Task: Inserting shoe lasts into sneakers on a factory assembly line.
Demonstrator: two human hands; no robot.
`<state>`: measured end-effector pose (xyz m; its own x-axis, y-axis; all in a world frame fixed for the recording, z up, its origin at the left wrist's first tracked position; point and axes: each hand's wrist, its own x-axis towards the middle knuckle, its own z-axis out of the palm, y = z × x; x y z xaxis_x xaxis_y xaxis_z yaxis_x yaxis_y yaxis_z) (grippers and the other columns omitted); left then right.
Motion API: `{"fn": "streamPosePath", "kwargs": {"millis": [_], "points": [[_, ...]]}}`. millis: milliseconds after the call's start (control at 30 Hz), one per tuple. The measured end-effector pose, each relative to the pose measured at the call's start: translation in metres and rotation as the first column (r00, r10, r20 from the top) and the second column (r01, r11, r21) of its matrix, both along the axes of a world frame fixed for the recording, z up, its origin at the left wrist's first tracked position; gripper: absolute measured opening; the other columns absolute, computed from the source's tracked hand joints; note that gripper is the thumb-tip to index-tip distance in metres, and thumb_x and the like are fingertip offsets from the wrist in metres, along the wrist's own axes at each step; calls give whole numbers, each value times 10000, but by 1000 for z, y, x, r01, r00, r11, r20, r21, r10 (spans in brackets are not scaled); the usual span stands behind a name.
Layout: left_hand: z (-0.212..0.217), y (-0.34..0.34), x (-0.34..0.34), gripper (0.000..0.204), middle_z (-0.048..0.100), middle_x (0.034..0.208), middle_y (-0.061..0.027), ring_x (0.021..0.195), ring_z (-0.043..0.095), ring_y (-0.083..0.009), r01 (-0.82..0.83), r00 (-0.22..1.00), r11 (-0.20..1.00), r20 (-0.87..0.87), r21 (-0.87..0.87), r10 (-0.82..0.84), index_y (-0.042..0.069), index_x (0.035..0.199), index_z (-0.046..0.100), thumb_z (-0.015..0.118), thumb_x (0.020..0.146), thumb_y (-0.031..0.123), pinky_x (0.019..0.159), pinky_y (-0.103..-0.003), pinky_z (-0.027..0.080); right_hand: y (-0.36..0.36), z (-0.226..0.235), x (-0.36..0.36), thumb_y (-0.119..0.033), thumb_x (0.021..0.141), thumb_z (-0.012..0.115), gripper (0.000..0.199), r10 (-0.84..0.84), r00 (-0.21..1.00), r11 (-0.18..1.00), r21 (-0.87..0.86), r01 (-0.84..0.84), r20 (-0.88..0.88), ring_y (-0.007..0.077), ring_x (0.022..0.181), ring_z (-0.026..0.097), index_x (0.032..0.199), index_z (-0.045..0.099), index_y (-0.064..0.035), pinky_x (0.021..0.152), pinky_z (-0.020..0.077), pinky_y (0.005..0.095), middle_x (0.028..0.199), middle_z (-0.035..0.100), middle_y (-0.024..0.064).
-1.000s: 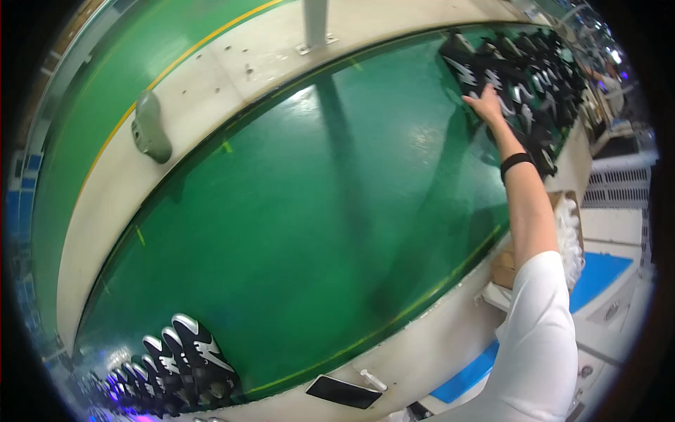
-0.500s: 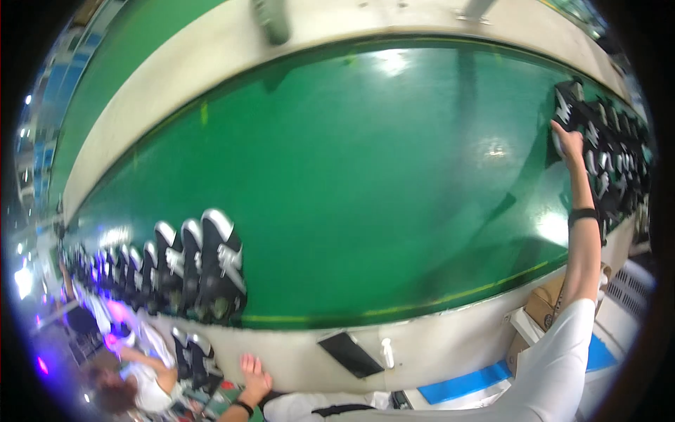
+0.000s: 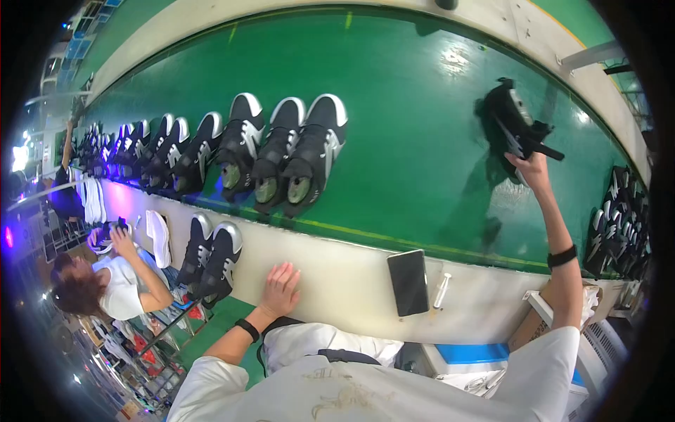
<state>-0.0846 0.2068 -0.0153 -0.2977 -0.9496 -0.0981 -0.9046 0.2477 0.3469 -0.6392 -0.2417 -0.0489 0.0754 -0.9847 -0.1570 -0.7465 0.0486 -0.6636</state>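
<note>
Head view: right hand [image 3: 532,169] is stretched far out over the glossy green conveyor belt [image 3: 408,105], fingers closed on a black-and-white sneaker [image 3: 512,123] lifted at the far right; left hand [image 3: 280,288] lies flat and open, holding nothing, on the cream table [image 3: 351,281]. Risk: the grip looks to be at the shoe's edge with the arm fully extended, so the soft padded upper could slip and drop, or the dangling strap snag. The dark phone [image 3: 408,283] and thin syringe [image 3: 441,290] near the table edge could get knocked off.

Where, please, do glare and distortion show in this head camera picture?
Head view: white glare on the green belt near the top; fisheye bends the belt's edge toward the rim; purple light at far left; the shoe in the right hand looks slightly smeared.
</note>
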Motion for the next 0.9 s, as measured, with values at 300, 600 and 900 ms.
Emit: {"fn": "streamPosePath", "kwargs": {"millis": [300,600,900], "points": [[8,-9,-2,544,409,1455,-158,1382,366,-308,-17,997,1000,-76,4,17,65,1405,450,571,908,252,1144,-499,291,20,48,160,-397,605,889,627,-173,976,980,118,158,132,154,701,576,957,594,30,679,479,293,778,641,71],[4,-9,-2,545,417,1463,-148,1377,379,-307,-65,980,998,-192,-15,60,70,1399,460,597,899,239,1142,-494,293,151,153,236,-185,661,853,505,216,913,897,300,-326,347,141,810,582,1072,610,-20,770,495,309,896,649,46],[37,-28,7,315,656,1201,-69,1138,585,-149,-269,10,686,-710,676,704,20,1265,590,520,1013,196,1015,-310,429,276,160,292,-308,577,865,734,827,515,528,0,-849,226,336,1107,534,1204,565,-74,943,419,432,1182,603,103]]}}
